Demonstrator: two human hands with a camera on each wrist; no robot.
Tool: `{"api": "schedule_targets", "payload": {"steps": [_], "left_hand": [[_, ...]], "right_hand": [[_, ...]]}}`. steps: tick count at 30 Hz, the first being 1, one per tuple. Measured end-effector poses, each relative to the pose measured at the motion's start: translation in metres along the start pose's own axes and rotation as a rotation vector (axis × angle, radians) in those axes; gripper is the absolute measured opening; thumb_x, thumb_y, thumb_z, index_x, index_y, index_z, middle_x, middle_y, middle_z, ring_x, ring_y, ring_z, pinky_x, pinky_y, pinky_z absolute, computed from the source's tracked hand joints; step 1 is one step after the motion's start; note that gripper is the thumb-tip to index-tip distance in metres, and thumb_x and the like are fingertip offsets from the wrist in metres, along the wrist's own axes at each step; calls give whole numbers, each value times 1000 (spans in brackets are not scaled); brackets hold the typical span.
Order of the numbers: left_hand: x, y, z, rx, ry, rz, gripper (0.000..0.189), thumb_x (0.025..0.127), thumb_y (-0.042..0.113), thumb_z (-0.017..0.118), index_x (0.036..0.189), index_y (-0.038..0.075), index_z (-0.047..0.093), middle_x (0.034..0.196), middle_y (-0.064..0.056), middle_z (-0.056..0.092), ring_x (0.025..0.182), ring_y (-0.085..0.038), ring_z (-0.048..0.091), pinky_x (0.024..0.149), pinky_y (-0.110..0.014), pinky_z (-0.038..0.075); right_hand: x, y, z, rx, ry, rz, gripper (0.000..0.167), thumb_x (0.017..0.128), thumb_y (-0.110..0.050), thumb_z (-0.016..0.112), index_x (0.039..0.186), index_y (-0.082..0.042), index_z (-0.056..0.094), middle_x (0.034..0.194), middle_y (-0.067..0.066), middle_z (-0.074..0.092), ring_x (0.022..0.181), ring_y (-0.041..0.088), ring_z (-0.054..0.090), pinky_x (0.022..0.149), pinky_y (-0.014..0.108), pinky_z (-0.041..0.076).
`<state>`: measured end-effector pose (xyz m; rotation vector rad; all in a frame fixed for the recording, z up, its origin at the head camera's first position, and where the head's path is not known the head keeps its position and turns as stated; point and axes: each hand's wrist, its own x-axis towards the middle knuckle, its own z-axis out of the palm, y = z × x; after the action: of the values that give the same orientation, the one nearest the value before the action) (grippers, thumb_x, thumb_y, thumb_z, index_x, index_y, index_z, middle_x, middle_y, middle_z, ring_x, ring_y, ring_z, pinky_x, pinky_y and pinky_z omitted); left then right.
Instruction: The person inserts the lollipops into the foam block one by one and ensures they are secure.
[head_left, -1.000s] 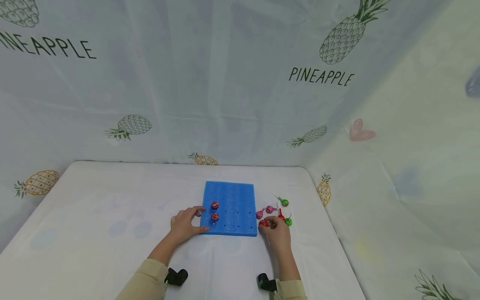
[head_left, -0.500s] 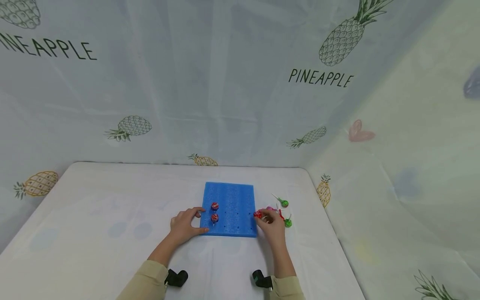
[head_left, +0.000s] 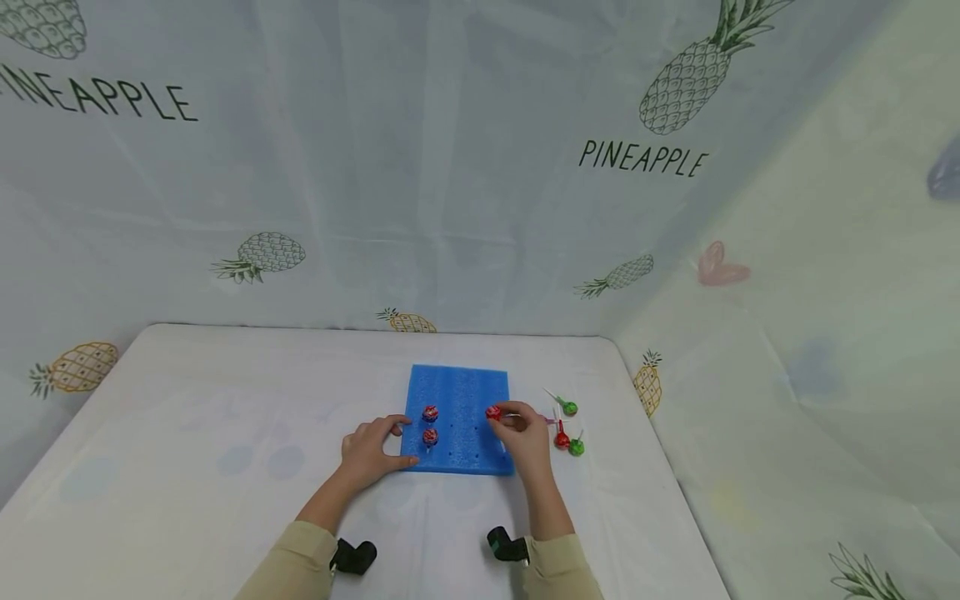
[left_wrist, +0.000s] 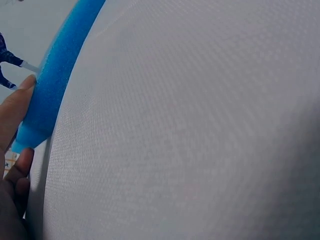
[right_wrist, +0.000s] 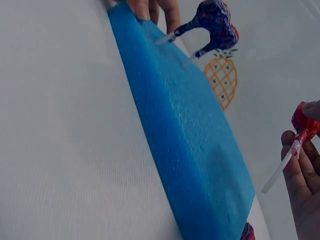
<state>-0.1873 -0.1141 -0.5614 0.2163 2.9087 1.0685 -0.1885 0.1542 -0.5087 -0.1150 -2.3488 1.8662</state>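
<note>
My right hand (head_left: 527, 433) pinches a red-wrapped lollipop (head_left: 492, 412) over the right part of a blue foam board (head_left: 457, 383). In the right wrist view this lollipop's white stick (right_wrist: 278, 172) slants downward, apart from the board. At the board's near left corner, my left hand (head_left: 367, 450) holds the edge, its thumb (left_wrist: 22, 92) on the foam and other fingertips round the corner. Two lollipops, a farther one (head_left: 430, 412) and a nearer one (head_left: 430, 437), stand by their sticks in the board's left column. Small holes dot the foam.
Right of the board lie a red lollipop (head_left: 562, 438), a far green lollipop (head_left: 569, 407) and a near green lollipop (head_left: 576, 447). A pink wrapper (head_left: 550, 420) shows partly behind my right hand. The white-covered table (head_left: 247, 400) meets patterned cloth at the back and right.
My right hand has lifted the red-wrapped lollipop from beside the board and carried it left and away from me, over the foam. My left hand stays at the board's edge.
</note>
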Motion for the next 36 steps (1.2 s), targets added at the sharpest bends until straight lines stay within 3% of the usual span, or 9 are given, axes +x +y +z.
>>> {"api": "schedule_targets", "payload": {"steps": [11, 17, 23, 32, 36], "left_hand": [[-1, -1, 1, 10, -3, -4, 67, 71, 45, 85, 127, 21, 58, 105, 5, 58, 101, -24, 49, 80, -47, 30], [-2, 0, 1, 3, 0, -5, 67, 70, 45, 85, 126, 21, 58, 104, 6, 58, 101, -24, 49, 79, -46, 30], [-2, 0, 2, 8, -1, -10, 67, 71, 46, 85, 127, 22, 58, 105, 5, 59, 103, -25, 49, 80, -47, 31], [0, 1, 2, 19, -2, -20, 67, 70, 45, 85, 127, 22, 58, 106, 3, 59, 102, -25, 49, 83, -49, 32], [1, 0, 3, 29, 2, -16, 67, 70, 45, 86, 126, 22, 59, 106, 3, 60, 102, -25, 50, 82, -48, 32]], "right_hand": [[5, -6, 23, 36, -34, 61, 29, 83, -10, 76, 110, -6, 69, 105, 8, 66, 91, 20, 63, 72, 28, 54], [8, -3, 32, 75, -77, 5, 37, 84, -8, 75, 120, -3, 67, 114, 6, 63, 101, 21, 62, 79, 29, 53], [12, -1, 37, 105, -120, -56, 35, 87, -10, 74, 120, 0, 67, 112, 7, 62, 104, 23, 61, 83, 28, 52], [16, -3, 45, 154, -180, -35, 33, 87, -3, 73, 117, 5, 64, 112, 10, 62, 101, 21, 66, 82, 30, 53], [10, -19, 44, 138, -197, -29, 27, 87, -2, 72, 114, 3, 66, 110, 9, 62, 99, 21, 66, 83, 30, 53]]}}
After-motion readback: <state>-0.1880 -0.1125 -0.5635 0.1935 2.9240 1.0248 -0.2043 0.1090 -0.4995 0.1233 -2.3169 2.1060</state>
